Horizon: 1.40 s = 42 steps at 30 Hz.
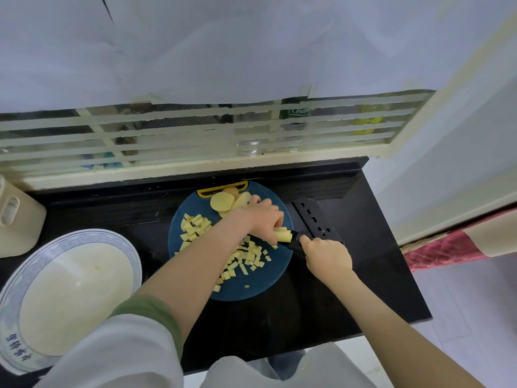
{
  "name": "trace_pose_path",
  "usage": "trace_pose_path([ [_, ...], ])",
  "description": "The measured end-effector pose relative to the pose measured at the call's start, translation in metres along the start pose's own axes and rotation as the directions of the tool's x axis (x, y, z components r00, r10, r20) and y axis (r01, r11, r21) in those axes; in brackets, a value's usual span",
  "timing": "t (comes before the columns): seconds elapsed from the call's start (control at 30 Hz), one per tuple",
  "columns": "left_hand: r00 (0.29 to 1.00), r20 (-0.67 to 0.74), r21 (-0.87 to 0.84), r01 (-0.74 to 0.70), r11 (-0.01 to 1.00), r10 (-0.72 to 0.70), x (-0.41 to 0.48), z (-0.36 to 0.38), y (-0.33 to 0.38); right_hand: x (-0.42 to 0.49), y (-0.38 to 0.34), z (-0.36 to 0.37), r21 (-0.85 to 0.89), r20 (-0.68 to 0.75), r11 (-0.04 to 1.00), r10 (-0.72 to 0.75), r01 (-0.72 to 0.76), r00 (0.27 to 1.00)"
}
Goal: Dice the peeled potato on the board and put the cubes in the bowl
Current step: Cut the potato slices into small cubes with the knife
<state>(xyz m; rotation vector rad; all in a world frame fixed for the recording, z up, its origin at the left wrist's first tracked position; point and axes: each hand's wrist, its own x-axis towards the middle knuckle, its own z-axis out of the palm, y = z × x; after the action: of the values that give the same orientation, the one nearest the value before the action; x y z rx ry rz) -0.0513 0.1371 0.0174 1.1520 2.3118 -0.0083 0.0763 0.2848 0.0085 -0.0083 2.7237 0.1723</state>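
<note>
Several potato sticks (282, 234) are pinched in a bundle at the right edge of the board (251, 288) by the curled left hand (263, 217), the knife (316, 219) being gripped in the right hand (327, 256); firm and likely slippery, they are best held just behind the cut.

Glossy black stone counter (321, 298); matt blue plastic board (251, 287); glazed ceramic bowl (92, 242).
</note>
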Motion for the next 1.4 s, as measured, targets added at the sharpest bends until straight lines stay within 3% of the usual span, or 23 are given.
trace_pose_path([
  [0.37, 0.998, 0.055, 0.009, 0.043, 0.999, -0.044, -0.002, 0.004, 0.0, -0.006, -0.003, 0.001, -0.024, -0.007, 1.0, -0.02, 0.019, 1.0],
  [0.73, 0.976, -0.14, -0.073, 0.16, 0.984, -0.169, -0.011, -0.004, -0.01, -0.013, 0.022, -0.001, 0.024, -0.043, 0.998, 0.066, -0.065, 0.997],
  [0.87, 0.914, -0.276, -0.215, 0.245, 0.945, -0.299, -0.018, -0.001, -0.013, -0.017, 0.025, 0.007, 0.135, -0.014, 0.97, 0.205, -0.202, 0.979],
  [1.03, 0.896, -0.265, -0.208, 0.309, 0.928, -0.357, -0.016, 0.02, -0.01, -0.012, 0.02, 0.019, 0.434, 0.025, 0.831, 0.376, -0.349, 0.926],
  [1.2, 0.898, -0.293, -0.06, 0.326, 0.943, -0.329, 0.009, 0.038, 0.003, 0.0, 0.01, 0.029, 0.778, 0.154, 0.52, 0.387, -0.353, 0.909],
  [1.3, 0.899, -0.314, -0.027, 0.312, 0.95, -0.305, 0.023, 0.041, 0.012, 0.006, 0.005, 0.03, 0.863, 0.188, 0.377, 0.381, -0.338, 0.905],
  [1.4, 0.912, -0.3, 0.053, 0.309, 0.95, -0.28, 0.033, 0.049, 0.016, 0.01, 0.002, 0.033, 0.879, 0.209, 0.332, 0.375, -0.341, 0.903],
])
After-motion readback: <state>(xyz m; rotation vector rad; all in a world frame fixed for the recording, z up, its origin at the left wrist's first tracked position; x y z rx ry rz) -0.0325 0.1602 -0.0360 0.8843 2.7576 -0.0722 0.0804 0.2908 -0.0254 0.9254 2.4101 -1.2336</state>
